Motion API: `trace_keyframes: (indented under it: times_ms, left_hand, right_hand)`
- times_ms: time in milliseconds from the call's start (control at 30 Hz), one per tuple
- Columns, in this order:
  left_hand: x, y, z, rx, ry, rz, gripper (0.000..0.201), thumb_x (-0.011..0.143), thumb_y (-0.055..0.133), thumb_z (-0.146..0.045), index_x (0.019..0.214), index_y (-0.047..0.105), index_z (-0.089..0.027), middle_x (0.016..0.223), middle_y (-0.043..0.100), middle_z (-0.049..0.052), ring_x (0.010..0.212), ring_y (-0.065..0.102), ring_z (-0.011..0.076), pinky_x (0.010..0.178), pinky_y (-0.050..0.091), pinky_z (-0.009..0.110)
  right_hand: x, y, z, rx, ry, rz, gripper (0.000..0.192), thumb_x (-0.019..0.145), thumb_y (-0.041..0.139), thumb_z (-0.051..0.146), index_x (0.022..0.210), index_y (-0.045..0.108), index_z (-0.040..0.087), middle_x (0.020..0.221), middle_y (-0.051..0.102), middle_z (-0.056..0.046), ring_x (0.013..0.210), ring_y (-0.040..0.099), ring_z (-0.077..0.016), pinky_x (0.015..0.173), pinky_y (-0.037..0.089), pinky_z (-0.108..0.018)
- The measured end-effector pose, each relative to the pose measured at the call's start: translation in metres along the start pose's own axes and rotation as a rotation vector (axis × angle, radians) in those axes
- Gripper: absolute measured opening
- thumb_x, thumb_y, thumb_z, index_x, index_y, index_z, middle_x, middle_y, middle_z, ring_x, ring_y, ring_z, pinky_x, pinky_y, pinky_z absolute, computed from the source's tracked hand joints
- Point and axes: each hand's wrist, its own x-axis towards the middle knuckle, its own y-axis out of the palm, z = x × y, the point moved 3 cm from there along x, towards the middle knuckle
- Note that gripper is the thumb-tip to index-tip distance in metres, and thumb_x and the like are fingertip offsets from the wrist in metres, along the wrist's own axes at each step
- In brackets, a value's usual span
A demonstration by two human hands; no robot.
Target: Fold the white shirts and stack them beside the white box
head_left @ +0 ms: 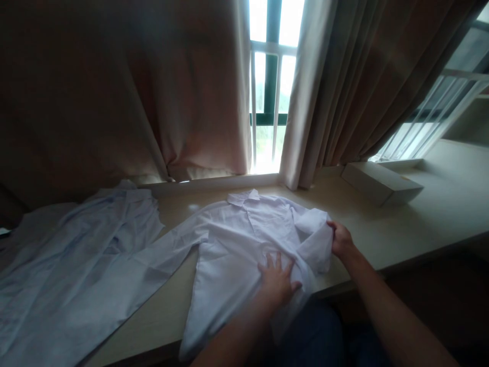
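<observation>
White collared shirt (233,255) lies spread on a pale countertop (164,321) below a window (271,76).
The left hand (277,280) rests open on the shirt's lower front, fingers spread; the right hand (341,238) grips the edge of the sleeve (315,234) on the right. More white clothing (95,244) lies rumpled to the left, and a pale box (382,183) sits near the brown curtain (351,76).

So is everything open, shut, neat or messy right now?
Shirt: spread out, creased
Other clothes: rumpled
Left hand: open, on the shirt
Right hand: closed on the shirt
Curtains: parted
Window: bright, can't tell if open
Box: looks shut
</observation>
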Motion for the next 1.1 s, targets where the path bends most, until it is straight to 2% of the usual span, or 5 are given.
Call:
trace_keyframes:
  times_ms: [233, 500, 633, 867, 1100]
  left_hand:
    - [-0.003, -0.022, 0.025, -0.057, 0.036, -0.134, 0.062, 0.084, 0.047, -0.063, 0.135, 0.052, -0.029, 0.145, 0.045, 0.015, 0.130, 0.043, 0.0367, 0.098, 0.043, 0.051]
    - [-0.013, -0.079, 0.221, 0.104, -0.208, -0.345, 0.052, 0.089, 0.047, -0.049, 0.133, 0.056, -0.025, 0.141, 0.051, 0.014, 0.133, 0.042, 0.0330, 0.109, 0.032, 0.050]
    - [-0.024, -0.070, 0.296, 0.148, -0.384, -0.195, 0.064, 0.089, 0.037, -0.060, 0.146, 0.040, -0.031, 0.156, 0.032, 0.010, 0.141, 0.028, 0.0387, 0.108, 0.026, 0.061]
    - [-0.046, -0.067, 0.319, 0.132, -0.329, -0.148, 0.066, 0.083, 0.044, -0.063, 0.142, 0.046, -0.031, 0.155, 0.034, 0.010, 0.141, 0.027, 0.0403, 0.105, 0.029, 0.065]
    - [-0.106, -0.103, 0.342, 0.116, -0.273, -0.559, 0.049, 0.089, 0.041, -0.046, 0.125, 0.056, -0.016, 0.135, 0.057, 0.010, 0.127, 0.049, 0.0221, 0.110, 0.034, 0.033]
  right_hand:
    - [-0.002, -0.052, -0.021, -0.205, 0.180, 0.243, 0.017, 0.080, 0.053, 0.029, 0.083, 0.064, 0.016, 0.077, 0.071, -0.011, 0.073, 0.068, -0.0231, 0.073, 0.055, -0.038]
    - [-0.044, -0.031, -0.047, -1.049, -0.512, -0.164, 0.046, 0.082, 0.055, 0.035, 0.122, 0.058, 0.012, 0.123, 0.060, -0.021, 0.121, 0.051, -0.0371, 0.099, 0.041, -0.053]
    - [-0.095, 0.038, -0.069, -1.413, -0.937, 0.115, 0.053, 0.092, 0.048, 0.038, 0.142, 0.044, 0.023, 0.150, 0.040, -0.013, 0.139, 0.032, -0.0336, 0.112, 0.024, -0.054]
    - [-0.098, 0.063, -0.112, -1.619, -0.734, 0.415, 0.054, 0.090, 0.053, 0.045, 0.141, 0.047, 0.027, 0.149, 0.042, -0.011, 0.139, 0.033, -0.0347, 0.108, 0.029, -0.052]
    - [-0.098, 0.030, -0.069, -1.625, -0.890, 0.090, 0.033, 0.092, 0.050, 0.045, 0.109, 0.061, 0.019, 0.106, 0.063, -0.013, 0.101, 0.057, -0.0284, 0.089, 0.043, -0.041]
